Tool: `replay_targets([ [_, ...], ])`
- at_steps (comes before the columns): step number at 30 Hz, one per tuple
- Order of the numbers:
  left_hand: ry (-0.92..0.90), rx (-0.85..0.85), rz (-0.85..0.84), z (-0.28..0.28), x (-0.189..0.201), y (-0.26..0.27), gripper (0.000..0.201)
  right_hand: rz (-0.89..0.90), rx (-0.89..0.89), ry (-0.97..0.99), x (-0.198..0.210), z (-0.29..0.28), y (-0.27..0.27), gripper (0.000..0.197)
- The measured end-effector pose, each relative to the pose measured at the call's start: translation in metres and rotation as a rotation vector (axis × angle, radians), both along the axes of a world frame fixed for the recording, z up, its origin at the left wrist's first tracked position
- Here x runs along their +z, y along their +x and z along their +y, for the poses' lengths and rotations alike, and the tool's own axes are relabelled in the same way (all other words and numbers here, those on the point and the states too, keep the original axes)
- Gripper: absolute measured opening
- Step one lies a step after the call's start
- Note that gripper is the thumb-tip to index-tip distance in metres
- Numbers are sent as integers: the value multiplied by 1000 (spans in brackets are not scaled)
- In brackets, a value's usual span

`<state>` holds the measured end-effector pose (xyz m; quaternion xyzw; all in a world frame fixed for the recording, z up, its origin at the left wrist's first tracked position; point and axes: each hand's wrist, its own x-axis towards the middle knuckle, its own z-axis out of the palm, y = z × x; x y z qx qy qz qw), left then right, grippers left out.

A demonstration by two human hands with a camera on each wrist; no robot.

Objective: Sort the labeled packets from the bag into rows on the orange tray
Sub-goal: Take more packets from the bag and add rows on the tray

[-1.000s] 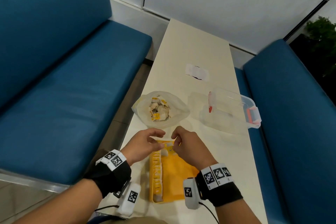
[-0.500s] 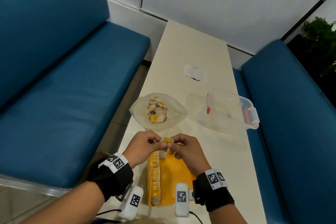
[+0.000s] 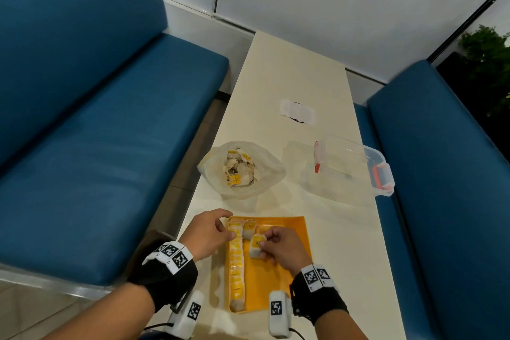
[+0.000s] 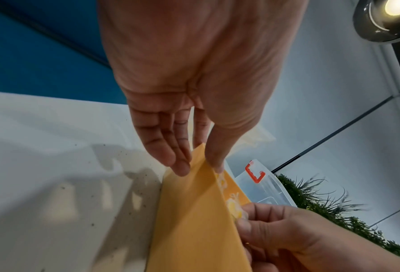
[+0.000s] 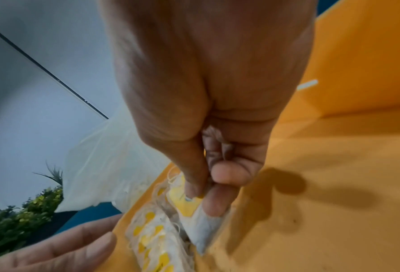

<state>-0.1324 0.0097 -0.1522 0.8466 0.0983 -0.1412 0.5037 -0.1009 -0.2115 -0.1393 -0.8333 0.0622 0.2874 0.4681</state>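
The orange tray [image 3: 278, 265] lies on the table's near end, with a row of yellow-labeled packets [image 3: 236, 265] along its left wall and one more packet [image 3: 249, 230] at the top of a second row. My right hand [image 3: 263, 240] pinches a packet [image 3: 255, 250] between thumb and fingers, low over the tray just right of the first row; the right wrist view shows this packet [image 5: 201, 226] touching the tray floor [image 5: 310, 184]. With straight fingers, my left hand [image 3: 227, 229] rests against the tray's left rim [image 4: 194, 211]. The clear bag [image 3: 240, 168] of packets sits beyond the tray.
A clear plastic box [image 3: 356, 165] with red latches stands right of the bag. A white slip [image 3: 296, 113] lies farther up the cream table [image 3: 289, 69]. Blue benches [image 3: 96, 146] flank the narrow table on both sides.
Both hands were pinching the packet together over the tray's far edge. The left hand has let go and dropped to the tray's rim; the right has carried the packet down into the tray.
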Motion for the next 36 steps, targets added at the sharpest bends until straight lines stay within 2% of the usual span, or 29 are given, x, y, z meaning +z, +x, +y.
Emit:
replay_targets([
  [5, -10, 2, 13, 1, -1, -1, 46, 4, -49, -77, -15, 16, 6, 7],
  [11, -13, 4, 21, 2, -2, 0, 46, -35, -122, -101, -26, 26, 9, 13],
  [18, 22, -21, 49, 5, 9, -3, 46, -61, -156, -164, -11, 36, 6, 12],
  [20, 108, -37, 50, 10, 23, -3, 35, -79, -188, -187, 8, 33, 3, 14],
  [23, 146, -14, -69, 20, 60, 6, 14, -218, -308, -152, 48, 29, 6, 9],
  [26, 181, -32, -298, 24, 83, 33, 12, -452, -374, -79, 79, 33, 30, 35],
  [28, 294, -117, -370, 22, 85, 59, 18, -499, -305, -124, 84, 42, 52, 50],
  [29, 366, -184, -354, 21, 84, 71, 22, -492, -250, -150, 84, 48, 62, 49],
  [32, 526, -336, -225, 24, 77, 100, 32, -530, -224, -173, 85, 56, 84, 12],
  [34, 607, -334, -112, 30, 74, 110, 33, -567, -287, -169, 87, 54, 94, 10],
  [36, 677, -331, -58, 28, 74, 115, 31, -604, -272, -172, 91, 52, 98, 15],
])
